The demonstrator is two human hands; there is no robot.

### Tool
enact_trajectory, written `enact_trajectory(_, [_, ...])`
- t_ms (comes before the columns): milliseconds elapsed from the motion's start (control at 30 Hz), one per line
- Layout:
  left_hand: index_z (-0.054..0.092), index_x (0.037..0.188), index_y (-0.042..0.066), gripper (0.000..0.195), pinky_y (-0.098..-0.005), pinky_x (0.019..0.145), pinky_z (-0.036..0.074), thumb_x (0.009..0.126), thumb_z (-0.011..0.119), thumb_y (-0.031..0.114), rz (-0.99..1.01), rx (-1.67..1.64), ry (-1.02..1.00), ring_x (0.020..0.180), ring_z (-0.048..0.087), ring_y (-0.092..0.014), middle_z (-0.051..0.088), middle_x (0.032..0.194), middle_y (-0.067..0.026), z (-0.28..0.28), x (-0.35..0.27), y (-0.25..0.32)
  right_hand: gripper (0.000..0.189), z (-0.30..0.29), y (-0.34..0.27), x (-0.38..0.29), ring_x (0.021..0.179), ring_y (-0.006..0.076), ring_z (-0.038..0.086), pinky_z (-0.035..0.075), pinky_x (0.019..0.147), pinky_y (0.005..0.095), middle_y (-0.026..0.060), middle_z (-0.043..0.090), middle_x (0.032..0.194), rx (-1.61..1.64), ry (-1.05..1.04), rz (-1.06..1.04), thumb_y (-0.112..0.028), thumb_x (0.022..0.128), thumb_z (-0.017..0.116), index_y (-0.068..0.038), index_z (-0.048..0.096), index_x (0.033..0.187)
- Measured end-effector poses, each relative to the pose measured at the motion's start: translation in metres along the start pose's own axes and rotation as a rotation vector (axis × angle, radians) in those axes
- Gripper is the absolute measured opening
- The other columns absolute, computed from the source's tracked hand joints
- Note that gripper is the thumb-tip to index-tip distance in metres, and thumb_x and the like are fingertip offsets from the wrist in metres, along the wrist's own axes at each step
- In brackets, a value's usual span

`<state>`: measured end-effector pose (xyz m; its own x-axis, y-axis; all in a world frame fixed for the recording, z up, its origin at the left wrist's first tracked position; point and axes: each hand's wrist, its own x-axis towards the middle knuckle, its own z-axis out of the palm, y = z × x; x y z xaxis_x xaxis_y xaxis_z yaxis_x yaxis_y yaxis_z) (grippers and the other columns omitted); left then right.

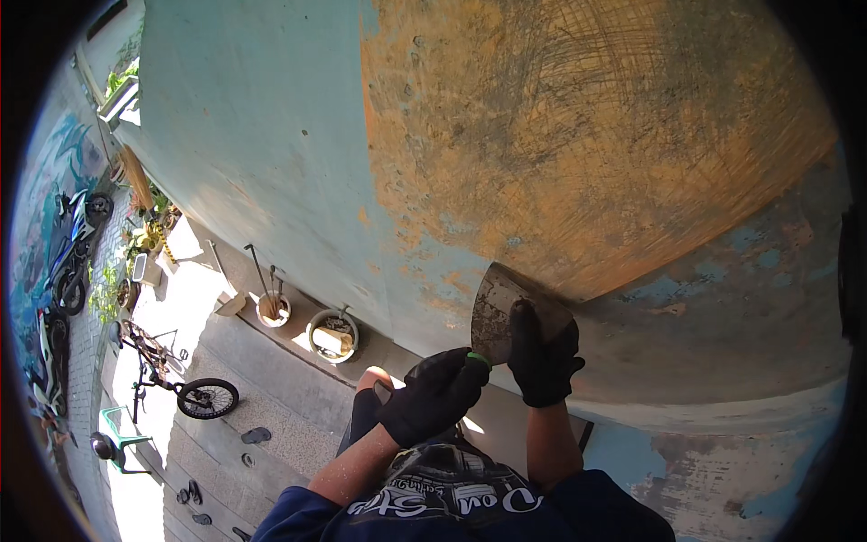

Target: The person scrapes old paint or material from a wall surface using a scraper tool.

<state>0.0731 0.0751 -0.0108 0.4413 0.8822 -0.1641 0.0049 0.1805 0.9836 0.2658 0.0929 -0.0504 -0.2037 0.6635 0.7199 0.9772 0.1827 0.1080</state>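
In black gloves, both of my hands are at a wide metal scraper, whose blade meets the wall. My left hand is closed around its handle; only a bit of green shows past the fingers. The thumb and palm of my right hand lie against the blade, and its other fingers are partly hidden. Above the blade, the wall has a large ochre, scratched patch with pale blue paint flecks along its lower edge. Smooth pale blue paint covers the wall to the left. On the right runs a grey band with blue remnants.
Along the wall's foot stand a round tub and a bucket holding long-handled tools. A bicycle, a green chair frame and sandals are on the paving. Potted plants and motorcycles are farther left.
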Motion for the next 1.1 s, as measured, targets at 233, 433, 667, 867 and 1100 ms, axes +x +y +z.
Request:
enact_trajectory(233, [0.063, 0.093, 0.001, 0.027, -0.0265, 0.060, 0.046, 0.101, 0.054, 0.025, 0.061, 0.076, 0.023, 0.066, 0.056, -0.008, 0.060, 0.072, -0.0017, 0.001, -0.001, 0.005, 0.036, -0.013, -0.004, 0.012, 0.095, 0.0315, 0.062, 0.052, 0.066, 0.0480, 0.0184, 0.061, 0.105, -0.064, -0.008, -0.042, -0.026, 0.089, 0.070, -0.023, 0.061, 0.123])
enact_trajectory(433, [0.062, 0.094, 0.003, 0.026, -0.0326, 0.060, 0.048, 0.101, 0.052, 0.026, 0.092, 0.039, -0.011, 0.063, 0.060, -0.016, 0.062, 0.070, -0.0068, -0.001, 0.002, -0.001, 0.033, -0.007, -0.002, 0.000, 0.098, 0.0311, 0.062, 0.051, 0.067, 0.0467, 0.0190, 0.061, 0.110, 0.424, -0.065, 0.274, -0.027, 0.089, 0.070, -0.024, 0.064, 0.121])
enact_trajectory(667, [0.062, 0.095, 0.003, 0.027, -0.0300, 0.060, 0.048, 0.101, 0.053, 0.028, -0.009, -0.026, -0.014, 0.064, 0.059, -0.013, 0.061, 0.071, -0.0045, 0.002, 0.004, -0.007, 0.040, 0.001, 0.010, -0.007, 0.094, 0.0342, 0.062, 0.046, 0.072, 0.0517, 0.0213, 0.062, 0.110, -0.150, -0.030, -0.039, -0.036, 0.086, 0.069, -0.028, 0.062, 0.125])
enact_trajectory(867, [0.063, 0.095, 0.003, 0.031, -0.0301, 0.061, 0.049, 0.101, 0.052, 0.031, -0.038, -0.038, -0.019, 0.063, 0.058, -0.012, 0.060, 0.069, -0.0044, 0.001, 0.001, 0.006, 0.042, 0.001, 0.008, -0.010, 0.098, 0.0353, 0.061, 0.047, 0.069, 0.0507, 0.0225, 0.061, 0.114, -0.187, -0.015, -0.072, -0.033, 0.084, 0.071, -0.028, 0.062, 0.125])
enact_trajectory(1100, [0.063, 0.093, 0.004, 0.029, -0.0240, 0.055, 0.041, 0.102, 0.053, 0.030, -0.063, -0.113, -0.013, 0.062, 0.052, -0.005, 0.057, 0.069, 0.0024, 0.007, -0.004, -0.002, 0.042, -0.010, 0.011, -0.004, 0.100, 0.0355, 0.060, 0.049, 0.067, 0.0491, 0.0201, 0.061, 0.115, -0.191, -0.069, -0.129, -0.030, 0.085, 0.070, -0.027, 0.062, 0.126])
